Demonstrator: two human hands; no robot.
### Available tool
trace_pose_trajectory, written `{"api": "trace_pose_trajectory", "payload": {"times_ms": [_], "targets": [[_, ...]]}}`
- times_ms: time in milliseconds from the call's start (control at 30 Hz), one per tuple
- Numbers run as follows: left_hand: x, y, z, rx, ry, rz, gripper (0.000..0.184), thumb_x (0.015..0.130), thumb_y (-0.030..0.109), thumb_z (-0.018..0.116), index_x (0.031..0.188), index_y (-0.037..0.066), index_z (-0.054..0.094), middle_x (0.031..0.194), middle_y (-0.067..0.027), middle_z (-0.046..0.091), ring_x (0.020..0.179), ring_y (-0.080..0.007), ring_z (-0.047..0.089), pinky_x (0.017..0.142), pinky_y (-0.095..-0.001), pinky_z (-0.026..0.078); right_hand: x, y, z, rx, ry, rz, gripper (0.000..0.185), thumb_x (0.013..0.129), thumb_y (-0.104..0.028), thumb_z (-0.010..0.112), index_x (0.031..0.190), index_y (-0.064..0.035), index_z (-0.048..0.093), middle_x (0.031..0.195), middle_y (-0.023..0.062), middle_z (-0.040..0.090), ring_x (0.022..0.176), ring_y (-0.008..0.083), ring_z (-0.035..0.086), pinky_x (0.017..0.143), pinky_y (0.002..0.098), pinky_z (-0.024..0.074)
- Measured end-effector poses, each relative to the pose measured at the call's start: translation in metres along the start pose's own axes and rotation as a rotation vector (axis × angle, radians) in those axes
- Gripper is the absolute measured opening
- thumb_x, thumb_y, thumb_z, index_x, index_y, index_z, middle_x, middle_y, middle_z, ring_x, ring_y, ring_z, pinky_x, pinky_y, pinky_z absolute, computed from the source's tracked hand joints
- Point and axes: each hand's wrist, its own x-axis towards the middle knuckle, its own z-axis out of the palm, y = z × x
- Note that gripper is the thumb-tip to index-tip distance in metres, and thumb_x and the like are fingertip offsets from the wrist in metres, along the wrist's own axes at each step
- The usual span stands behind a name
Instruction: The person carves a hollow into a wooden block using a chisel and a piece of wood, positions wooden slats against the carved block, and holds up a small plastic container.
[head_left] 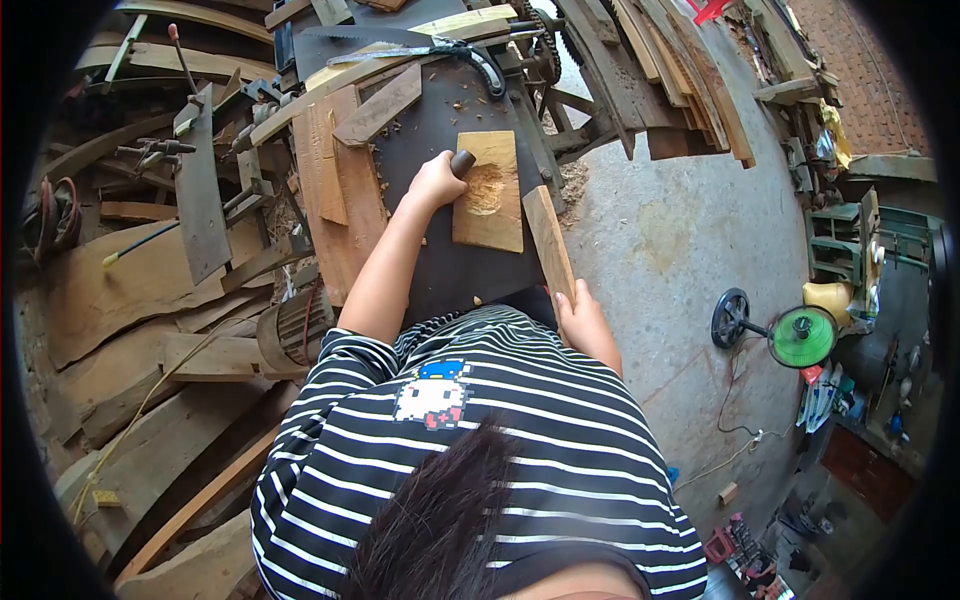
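Note:
A rectangular wooden board (487, 228) lies flat on the dark worktop in front of me, with a rough carved hollow (486, 190) in its middle. My left hand (437, 182) is closed around a chisel (462, 163) at the board's left side. The chisel's dark rounded handle end sticks out of the fist; its blade is hidden. In my right hand (585, 315) is a flat wooden block (549, 241), gripped near its lower end. It is tilted, just right of the board and over the worktop's edge.
On the dark worktop (440, 260), wood chips lie around a short plank (378, 104). A hand saw (400, 50) rests at the far end. Stacked timber (660, 70) stands at upper right, and more boards crowd the left. A green fan (803, 336) stands on the concrete floor (650, 230).

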Motion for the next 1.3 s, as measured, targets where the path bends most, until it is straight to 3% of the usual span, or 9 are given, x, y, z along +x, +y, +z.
{"api": "trace_pose_trajectory", "payload": {"times_ms": [33, 100, 333, 400, 633, 800, 1033, 1133, 1300], "targets": [[-0.005, 0.006, -0.001, 0.001, -0.005, 0.0, 0.056, 0.071, 0.024, 0.078, 0.118, 0.005, 0.054, 0.1, -0.0162, 0.068, 0.085, -0.0262, 0.069, 0.073, -0.0365, 0.054, 0.001, 0.001, -0.001, 0.016, -0.002, -0.01, 0.028, 0.095, -0.024, 0.053, 0.104, 0.0014, 0.045, 0.095, 0.0347, 0.061, 0.094, 0.0515, 0.058, 0.078, 0.0525, 0.0481], [-0.015, 0.016, -0.005, 0.044, 0.03, -0.069, 0.052, 0.074, 0.031, 0.073, 0.118, 0.009, 0.055, 0.112, -0.0149, 0.066, 0.108, -0.0304, 0.063, 0.089, -0.0408, 0.05, 0.006, 0.007, 0.001, 0.027, -0.02, 0.015, 0.028, 0.095, -0.024, 0.053, 0.104, 0.0016, 0.045, 0.095, 0.0347, 0.061, 0.094, 0.0516, 0.058, 0.078, 0.053, 0.048], [-0.014, 0.019, 0.001, 0.05, 0.086, -0.094, 0.062, 0.071, 0.044, 0.078, 0.118, 0.012, 0.054, 0.114, -0.013, 0.066, 0.107, -0.0294, 0.063, 0.088, -0.041, 0.051, 0.009, 0.003, -0.001, 0.032, -0.062, 0.053, 0.03, 0.095, -0.025, 0.052, 0.107, 0.0013, 0.045, 0.095, 0.0345, 0.062, 0.094, 0.0512, 0.058, 0.079, 0.0535, 0.0475], [-0.017, 0.024, -0.003, 0.11, 0.032, -0.093, 0.074, 0.066, 0.049, 0.081, 0.12, 0.007, 0.053, 0.115, -0.017, 0.065, 0.108, -0.0306, 0.062, 0.089, -0.0396, 0.05, 0.008, 0.001, -0.002, -0.012, -0.038, 0.012, 0.03, 0.096, -0.026, 0.051, 0.108, 0.0011, 0.044, 0.095, 0.0343, 0.062, 0.094, 0.0511, 0.059, 0.079, 0.0533, 0.0475], [-0.008, 0.017, 0.002, 0.094, 0.006, -0.055, 0.064, 0.069, 0.041, 0.08, 0.117, 0.009, 0.05, 0.114, -0.015, 0.065, 0.109, -0.0299, 0.062, 0.088, -0.0412, 0.05, 0.009, 0.004, -0.001, -0.006, -0.043, 0.024, 0.031, 0.096, -0.027, 0.051, 0.108, 0.0011, 0.044, 0.095, 0.0348, 0.062, 0.095, 0.0511, 0.059, 0.079, 0.0529, 0.0476], [-0.005, 0.011, 0.004, 0.001, 0.068, -0.046, 0.056, 0.073, 0.037, 0.071, 0.116, 0.005, 0.053, 0.115, -0.0189, 0.065, 0.111, -0.0315, 0.061, 0.091, -0.0396, 0.049, 0.01, 0.008, 0.001, 0.013, -0.055, 0.024, 0.032, 0.096, -0.027, 0.051, 0.111, 0.0007, 0.044, 0.097, 0.0355, 0.061, 0.096, 0.051, 0.058, 0.08, 0.0527, 0.0479], [0.0, 0.007, 0.003, 0.002, 0.008, -0.054, 0.056, 0.074, 0.031, 0.071, 0.121, 0.006, 0.053, 0.117, -0.019, 0.064, 0.111, -0.0321, 0.061, 0.091, -0.0394, 0.048, 0.012, 0.014, 0.003, 0.045, -0.087, 0.051, 0.032, 0.096, -0.027, 0.051, 0.111, 0.001, 0.044, 0.096, 0.0355, 0.061, 0.096, 0.0509, 0.059, 0.08, 0.0531, 0.0478], [0.004, 0.0, 0.004, -0.006, -0.007, -0.043, 0.06, 0.072, 0.034, 0.076, 0.121, 0.007, 0.054, 0.118, -0.0169, 0.064, 0.112, -0.0309, 0.06, 0.092, -0.0391, 0.048, 0.01, 0.011, 0.001, 0.043, -0.094, 0.053, 0.032, 0.096, -0.027, 0.051, 0.111, 0.0009, 0.044, 0.096, 0.0355, 0.061, 0.096, 0.0508, 0.059, 0.08, 0.0534, 0.0477], [-0.001, 0.006, 0.0, 0.069, 0.063, -0.066, 0.075, 0.06, 0.05, 0.085, 0.117, 0.011, 0.056, 0.117, -0.0099, 0.065, 0.111, -0.0264, 0.061, 0.091, -0.0385, 0.049, 0.01, 0.011, 0.003, -0.035, -0.04, -0.019, 0.032, 0.096, -0.026, 0.051, 0.111, 0.001, 0.044, 0.096, 0.0354, 0.061, 0.096, 0.0506, 0.059, 0.08, 0.0534, 0.0477]]}}
